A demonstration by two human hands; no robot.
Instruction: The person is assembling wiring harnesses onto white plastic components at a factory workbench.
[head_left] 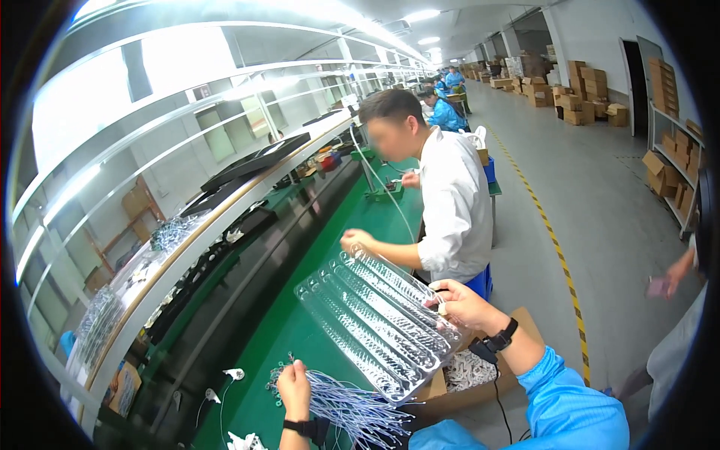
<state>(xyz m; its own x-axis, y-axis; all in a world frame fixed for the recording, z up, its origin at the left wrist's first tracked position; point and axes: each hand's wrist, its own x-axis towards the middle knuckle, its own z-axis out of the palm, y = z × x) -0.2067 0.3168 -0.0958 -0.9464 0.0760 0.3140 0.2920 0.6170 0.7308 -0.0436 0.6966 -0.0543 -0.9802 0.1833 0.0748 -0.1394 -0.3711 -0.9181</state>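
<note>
My right hand (466,306) grips the right edge of a clear plastic blister tray (371,319) with several long ribbed channels. The tray is held tilted above the green workbench. My left hand (294,388) is low over the bench, its fingers curled in beside a bundle of thin white-blue cables (349,409). Whether anything sits between those fingers is hidden. A co-worker's hand (358,241) is by the far edge of the tray; I cannot tell if it touches.
A co-worker in a white coat (459,199) stands at the bench (262,337). Small white parts with wires (234,373) lie near its front left. An open carton (525,337) of white parts stands at the right. A shelf rail (202,232) runs along the left. Another person's hand (681,271) shows far right.
</note>
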